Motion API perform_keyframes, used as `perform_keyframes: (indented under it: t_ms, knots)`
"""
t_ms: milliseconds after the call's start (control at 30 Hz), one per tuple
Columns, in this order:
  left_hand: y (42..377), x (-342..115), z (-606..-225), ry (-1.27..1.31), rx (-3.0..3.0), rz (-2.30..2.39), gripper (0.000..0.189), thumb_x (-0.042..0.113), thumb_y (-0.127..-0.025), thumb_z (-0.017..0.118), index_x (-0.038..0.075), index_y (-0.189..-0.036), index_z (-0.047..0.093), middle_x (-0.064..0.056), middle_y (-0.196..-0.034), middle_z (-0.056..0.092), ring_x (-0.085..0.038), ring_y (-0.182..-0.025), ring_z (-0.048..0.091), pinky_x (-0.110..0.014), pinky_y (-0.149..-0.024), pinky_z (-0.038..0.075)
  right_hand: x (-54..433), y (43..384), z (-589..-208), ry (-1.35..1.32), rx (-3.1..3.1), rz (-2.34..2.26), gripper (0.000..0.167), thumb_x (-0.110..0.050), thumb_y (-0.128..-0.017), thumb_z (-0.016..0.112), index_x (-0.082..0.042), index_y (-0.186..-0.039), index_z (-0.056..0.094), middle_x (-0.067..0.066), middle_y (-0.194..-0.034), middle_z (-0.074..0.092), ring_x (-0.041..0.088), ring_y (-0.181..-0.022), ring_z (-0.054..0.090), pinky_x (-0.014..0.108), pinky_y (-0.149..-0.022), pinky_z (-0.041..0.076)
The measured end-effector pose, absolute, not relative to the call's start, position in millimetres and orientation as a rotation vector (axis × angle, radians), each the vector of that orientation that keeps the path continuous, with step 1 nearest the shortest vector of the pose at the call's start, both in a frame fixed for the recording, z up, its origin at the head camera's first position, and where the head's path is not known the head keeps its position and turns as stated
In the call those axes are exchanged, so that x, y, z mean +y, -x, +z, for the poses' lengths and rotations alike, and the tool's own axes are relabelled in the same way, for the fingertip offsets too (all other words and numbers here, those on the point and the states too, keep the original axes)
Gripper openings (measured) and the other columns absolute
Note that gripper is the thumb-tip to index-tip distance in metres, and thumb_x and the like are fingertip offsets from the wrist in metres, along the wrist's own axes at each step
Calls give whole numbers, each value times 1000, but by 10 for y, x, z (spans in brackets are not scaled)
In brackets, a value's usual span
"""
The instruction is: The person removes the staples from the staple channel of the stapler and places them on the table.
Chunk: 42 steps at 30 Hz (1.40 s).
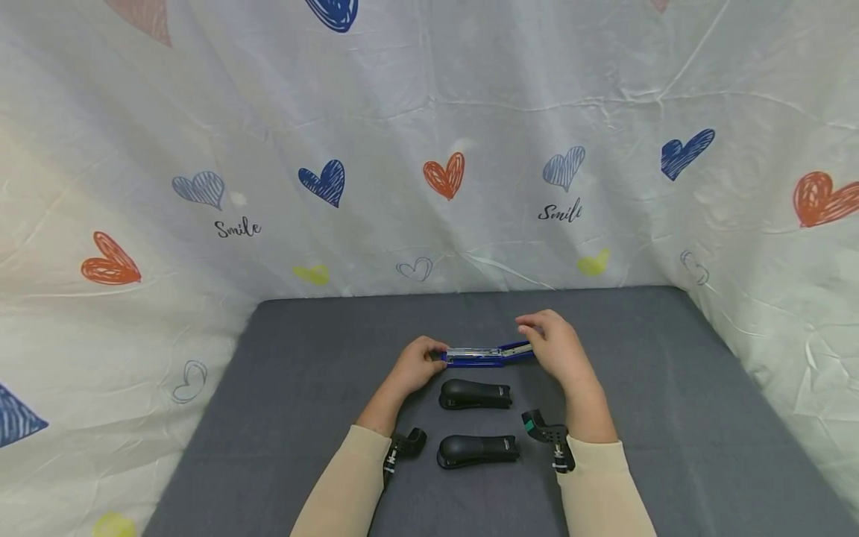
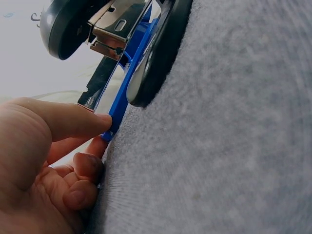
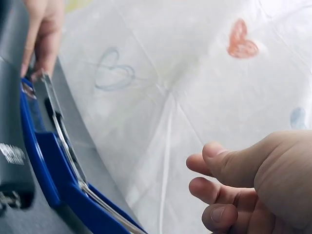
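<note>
blue stapler point(image 1: 473, 359) lies open on the gray table point(image 1: 268, 418); left hand point(image 1: 416, 364) pinches one end, right hand point(image 1: 555, 347), loosely curled, is empty. opening seems in hand; next likely calls for a right-hand grip.

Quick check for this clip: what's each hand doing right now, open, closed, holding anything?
Left hand: closed, pinching one end of the blue stapler.
Right hand: open, fingers loosely curled, holding nothing.
</note>
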<state>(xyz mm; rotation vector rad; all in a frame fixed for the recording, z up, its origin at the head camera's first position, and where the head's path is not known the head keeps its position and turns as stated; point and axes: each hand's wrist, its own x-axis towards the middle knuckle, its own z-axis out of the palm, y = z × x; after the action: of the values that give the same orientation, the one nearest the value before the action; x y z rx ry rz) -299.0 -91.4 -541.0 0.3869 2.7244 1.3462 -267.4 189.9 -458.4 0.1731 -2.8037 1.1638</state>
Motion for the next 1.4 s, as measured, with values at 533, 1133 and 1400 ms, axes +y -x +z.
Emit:
perform_keyframes:
  t_ms: [533, 1133, 1400]
  knots:
    - [2987, -908, -5401, -390, 2722, 1363, 25, 5, -92, 75, 4, -117, 76, -9, -112, 63, -14, -64, 48, -31, -61, 42, 1494, 2724, -4674, -421, -2875, 1163, 26, -14, -103, 64, -5, -125, 72, 9, -117, 63, 25, -96, 60, 47, -83, 50]
    - [3008, -920, -5408, -402, 2720, 1356, 26, 5, -91, 75, 5, -117, 76, -8, -110, 64, -15, -67, 49, -30, -61, 42, 1160, 2721, -4916, -525, -3039, 933, 23, -13, -100, 69, -6, -120, 76, 5, -108, 60, 21, -93, 62, 42, -83, 52]
    - [3013, -922, -5411, -400, 2710, 1362, 26, 5, -91, 76, 5, -117, 76, -7, -109, 64, -14, -66, 49, -29, -61, 42, 1098, 2707, -4939, -480, -3060, 876, 28, -17, -99, 71, -5, -124, 74, 5, -106, 56, 18, -85, 57, 39, -77, 51]
